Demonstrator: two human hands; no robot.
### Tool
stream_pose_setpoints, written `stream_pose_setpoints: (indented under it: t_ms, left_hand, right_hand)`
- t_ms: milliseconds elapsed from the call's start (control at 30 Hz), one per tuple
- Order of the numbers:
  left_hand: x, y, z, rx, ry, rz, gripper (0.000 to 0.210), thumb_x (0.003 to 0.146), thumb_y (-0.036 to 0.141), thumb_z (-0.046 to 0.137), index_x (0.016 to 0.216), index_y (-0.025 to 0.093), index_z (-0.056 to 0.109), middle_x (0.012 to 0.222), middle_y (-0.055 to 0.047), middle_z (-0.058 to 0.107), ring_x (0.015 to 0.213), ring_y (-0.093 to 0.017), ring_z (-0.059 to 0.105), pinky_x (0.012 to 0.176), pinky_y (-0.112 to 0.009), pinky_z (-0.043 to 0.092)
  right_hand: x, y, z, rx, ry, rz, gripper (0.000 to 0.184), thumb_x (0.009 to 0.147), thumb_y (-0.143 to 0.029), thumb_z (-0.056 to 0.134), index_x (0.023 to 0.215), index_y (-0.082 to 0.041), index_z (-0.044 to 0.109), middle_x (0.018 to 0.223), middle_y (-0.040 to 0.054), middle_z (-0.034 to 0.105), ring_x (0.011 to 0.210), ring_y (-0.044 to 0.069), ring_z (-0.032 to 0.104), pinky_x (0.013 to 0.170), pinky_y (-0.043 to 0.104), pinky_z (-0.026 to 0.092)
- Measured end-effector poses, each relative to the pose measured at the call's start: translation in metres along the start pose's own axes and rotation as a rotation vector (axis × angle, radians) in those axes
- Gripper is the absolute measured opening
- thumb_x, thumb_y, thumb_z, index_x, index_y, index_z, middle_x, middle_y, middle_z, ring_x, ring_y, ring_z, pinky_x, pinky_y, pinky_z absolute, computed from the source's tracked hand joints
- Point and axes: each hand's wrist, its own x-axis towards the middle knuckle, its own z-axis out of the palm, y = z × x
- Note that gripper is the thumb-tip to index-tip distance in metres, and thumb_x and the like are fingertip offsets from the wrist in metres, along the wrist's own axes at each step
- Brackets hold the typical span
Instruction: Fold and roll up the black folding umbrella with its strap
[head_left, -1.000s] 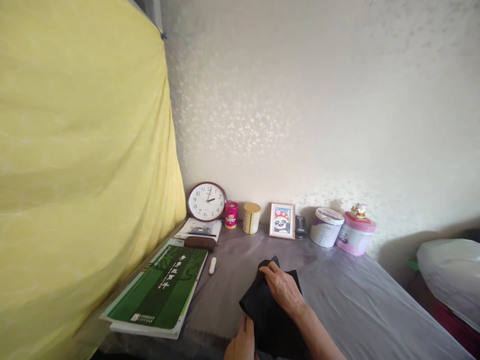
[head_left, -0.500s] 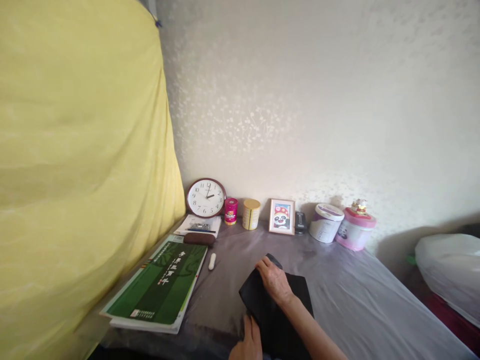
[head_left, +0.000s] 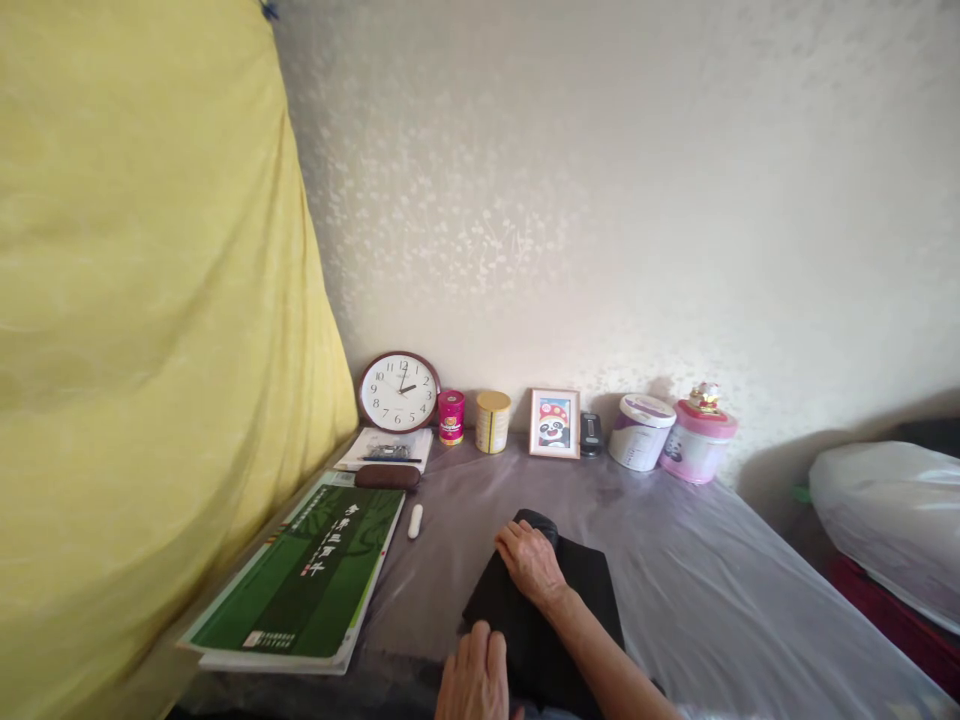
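A folded black cloth (head_left: 581, 600) lies on the table's grey plastic cover (head_left: 697, 590), near the front edge. My right hand (head_left: 531, 563) rests palm down on the cloth's far left part, fingers curled over a raised fold. My left hand (head_left: 475, 678) presses flat on the cloth's near left corner at the bottom of the picture. Neither hand lifts the cloth off the table.
A green book (head_left: 300, 580) and a white marker (head_left: 415, 520) lie to the left. Along the wall stand a clock (head_left: 397, 391), a pink tin (head_left: 451, 417), a yellow can (head_left: 492, 421), a panda picture frame (head_left: 555, 423) and two tubs (head_left: 673, 438). Yellow fabric (head_left: 142, 330) hangs left; a white bag (head_left: 892, 520) sits right.
The view has swung a little to the right. My left hand has slid further up onto the cloth's near corner. My right hand stays on the far fold, and the cloth lies flatter.
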Motion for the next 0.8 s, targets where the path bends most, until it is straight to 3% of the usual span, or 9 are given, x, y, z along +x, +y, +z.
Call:
stream_pose_setpoints:
  t_ms: [167, 267, 367, 500, 633, 800]
  left_hand:
    - [0.014, 0.004, 0.01, 0.049, 0.069, 0.17, 0.079, 0.067, 0.012, 0.056, 0.138, 0.023, 0.023, 0.147, -0.006, 0.024, 0.134, -0.03, 0.022, 0.11, -0.045, 0.022]
    - [0.022, 0.006, 0.025, 0.063, 0.124, 0.126, 0.065, 0.077, 0.002, 0.033, 0.137, 0.026, 0.023, 0.146, -0.003, 0.026, 0.134, -0.024, 0.026, 0.109, -0.04, 0.026]
    - [0.025, 0.007, 0.036, 0.067, 0.17, 0.071, 0.063, 0.079, -0.001, 0.023, 0.136, 0.026, 0.026, 0.145, -0.002, 0.029, 0.132, -0.022, 0.028, 0.109, -0.036, 0.028]
    - [0.025, 0.007, 0.038, 0.056, 0.145, 0.064, 0.063, 0.078, -0.001, 0.021, 0.136, 0.024, 0.025, 0.144, -0.003, 0.029, 0.132, -0.022, 0.028, 0.107, -0.036, 0.03]
    - [0.026, 0.008, 0.034, 0.035, 0.079, 0.047, 0.068, 0.074, -0.005, 0.02, 0.136, 0.022, 0.018, 0.145, -0.003, 0.025, 0.133, -0.02, 0.027, 0.106, -0.033, 0.032]
    - [0.03, 0.008, 0.041, 0.056, 0.061, 0.04, 0.07, 0.072, -0.009, 0.013, 0.135, 0.019, 0.018, 0.145, -0.004, 0.023, 0.132, -0.022, 0.027, 0.107, -0.033, 0.031]
  right_hand:
    - [-0.001, 0.002, 0.003, 0.008, 0.003, -0.003, 0.026, 0.09, -0.025, 0.043, 0.071, -0.021, 0.059, 0.076, 0.0016, 0.065, 0.08, 0.016, 0.057, 0.07, 0.027, 0.037]
    - [-0.002, 0.005, 0.004, 0.015, 0.001, 0.016, 0.029, 0.091, -0.026, 0.042, 0.069, -0.02, 0.06, 0.075, 0.0017, 0.066, 0.08, 0.016, 0.058, 0.074, 0.028, 0.037]
    - [0.0, 0.011, 0.006, 0.064, -0.002, 0.039, 0.033, 0.092, -0.024, 0.037, 0.072, -0.019, 0.063, 0.078, 0.0028, 0.068, 0.083, 0.016, 0.06, 0.081, 0.029, 0.037]
    - [0.005, 0.028, 0.011, 0.181, -0.033, 0.076, 0.033, 0.092, -0.02, 0.035, 0.085, -0.02, 0.067, 0.097, 0.003, 0.07, 0.096, 0.014, 0.06, 0.096, 0.031, 0.032]
    - [0.013, 0.05, 0.014, 0.198, -0.076, 0.116, 0.031, 0.092, -0.021, 0.036, 0.092, -0.023, 0.067, 0.103, 0.0023, 0.069, 0.106, 0.015, 0.057, 0.095, 0.031, 0.036]
    - [0.003, 0.05, 0.002, 0.178, 0.068, 0.227, 0.031, 0.093, -0.024, 0.033, 0.101, -0.019, 0.063, 0.113, 0.0084, 0.064, 0.11, 0.019, 0.055, 0.096, 0.036, 0.037]
